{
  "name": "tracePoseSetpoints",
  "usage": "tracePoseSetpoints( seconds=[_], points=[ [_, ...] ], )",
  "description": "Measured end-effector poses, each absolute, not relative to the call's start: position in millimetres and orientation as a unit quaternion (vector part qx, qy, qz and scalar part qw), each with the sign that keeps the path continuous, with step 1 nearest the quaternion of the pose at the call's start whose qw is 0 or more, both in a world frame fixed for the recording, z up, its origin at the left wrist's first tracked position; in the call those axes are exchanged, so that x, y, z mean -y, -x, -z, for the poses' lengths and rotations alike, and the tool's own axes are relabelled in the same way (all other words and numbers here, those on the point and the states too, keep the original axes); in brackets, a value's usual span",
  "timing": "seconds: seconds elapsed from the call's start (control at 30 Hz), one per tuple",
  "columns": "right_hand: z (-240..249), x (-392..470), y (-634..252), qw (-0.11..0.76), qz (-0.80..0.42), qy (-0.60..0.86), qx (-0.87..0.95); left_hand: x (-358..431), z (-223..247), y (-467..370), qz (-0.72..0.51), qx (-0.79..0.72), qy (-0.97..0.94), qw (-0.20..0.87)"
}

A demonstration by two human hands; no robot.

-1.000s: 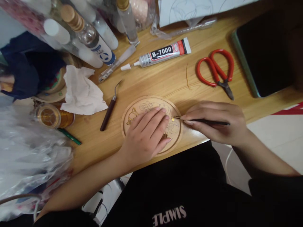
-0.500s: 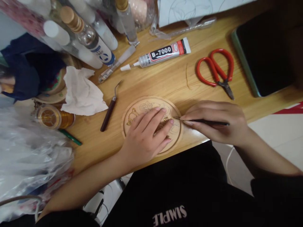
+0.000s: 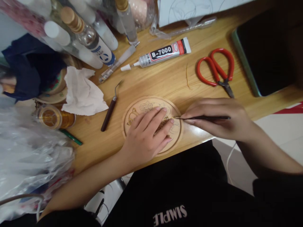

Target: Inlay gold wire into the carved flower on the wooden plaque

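A round wooden plate with a raised rim lies near the table's front edge, pencilled with flower outlines. Gold wire shapes sit on its left part and close to my fingers. My left hand rests flat on the plate, fingers stretched out and slightly apart, hiding much of its middle. At the plate's right rim, my right hand pinches slim dark tweezers. Their fine tip meets a small gold wire piece by my left fingertips; whether it is gripped I cannot tell.
Beyond the plate lie a glue tube, red-handled pliers and a phone. To the left are a hooked tool, crumpled tissue, a gold wire spool and a plastic bag. Several bottles stand behind.
My right hand has shifted slightly, and the tweezers lie a little flatter, their tip still at the same spot. The left hand stays put on the plate.
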State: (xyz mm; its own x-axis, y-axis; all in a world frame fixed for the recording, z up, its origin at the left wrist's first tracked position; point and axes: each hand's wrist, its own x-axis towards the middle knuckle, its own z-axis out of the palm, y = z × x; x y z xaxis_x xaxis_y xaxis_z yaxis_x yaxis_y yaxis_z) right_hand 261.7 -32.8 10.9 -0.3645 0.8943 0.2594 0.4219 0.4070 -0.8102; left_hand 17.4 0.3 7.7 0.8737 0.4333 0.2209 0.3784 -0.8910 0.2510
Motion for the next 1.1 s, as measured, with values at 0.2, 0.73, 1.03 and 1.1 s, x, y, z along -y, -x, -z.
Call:
tracePoseSetpoints(
  seconds=[0.2, 0.73, 1.03, 1.1],
  points=[
    [-12.3, 20.9, -271.1, 0.351, -0.331, 0.391, 0.784, -0.3, -7.0, -17.6, -0.142, -0.209, -0.962, 0.100],
    [-20.4, -7.3, -280.0, 0.280, -0.337, 0.313, 0.843, -1.7, -9.6, -18.6, -0.136, -0.210, -0.964, 0.089],
    [-18.3, -8.1, -276.3, 0.276, -0.338, 0.325, 0.839, -2.2, -9.8, -18.5, -0.129, -0.212, -0.965, 0.086],
    [-17.4, -9.8, -277.7, 0.276, -0.341, 0.324, 0.838, -2.0, -9.7, -18.6, -0.130, -0.213, -0.964, 0.089]
  ],
)
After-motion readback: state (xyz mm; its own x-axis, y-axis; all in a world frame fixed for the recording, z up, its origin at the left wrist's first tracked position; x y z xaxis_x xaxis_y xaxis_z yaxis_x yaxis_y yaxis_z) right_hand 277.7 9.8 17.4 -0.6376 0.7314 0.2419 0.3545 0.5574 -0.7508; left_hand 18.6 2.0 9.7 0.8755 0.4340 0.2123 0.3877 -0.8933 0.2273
